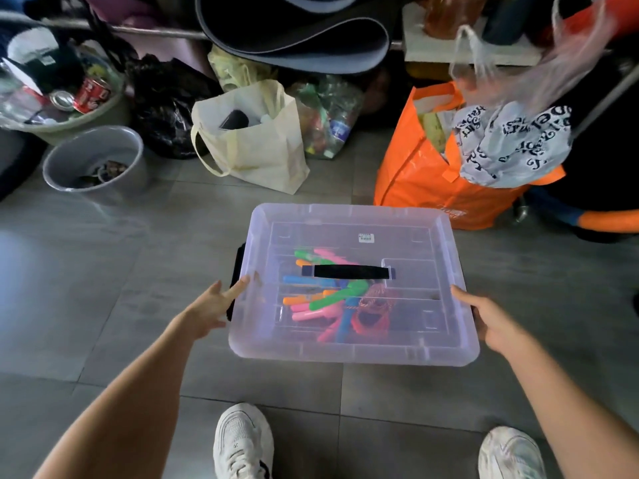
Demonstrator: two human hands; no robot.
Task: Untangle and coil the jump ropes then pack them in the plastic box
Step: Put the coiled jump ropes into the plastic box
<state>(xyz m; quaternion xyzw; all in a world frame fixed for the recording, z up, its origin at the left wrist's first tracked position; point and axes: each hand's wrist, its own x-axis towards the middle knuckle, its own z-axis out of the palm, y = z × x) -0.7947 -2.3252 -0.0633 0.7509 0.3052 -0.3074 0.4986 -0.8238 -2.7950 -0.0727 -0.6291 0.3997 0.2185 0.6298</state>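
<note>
Lidded box w/ jump ropes inside lies btwn both grips, long axis L-R; left grip spread, touching left edge; right grip curled on right rim.

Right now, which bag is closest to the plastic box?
The orange bag, just behind the plastic box's far-right corner; the cream tote and black bag stand farther back.

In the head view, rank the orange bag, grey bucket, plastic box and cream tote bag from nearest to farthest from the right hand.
1. plastic box, its right edge held by the right hand.
2. orange bag, behind the box, right.
3. cream tote bag, centre back.
4. grey bucket, far left.
</note>
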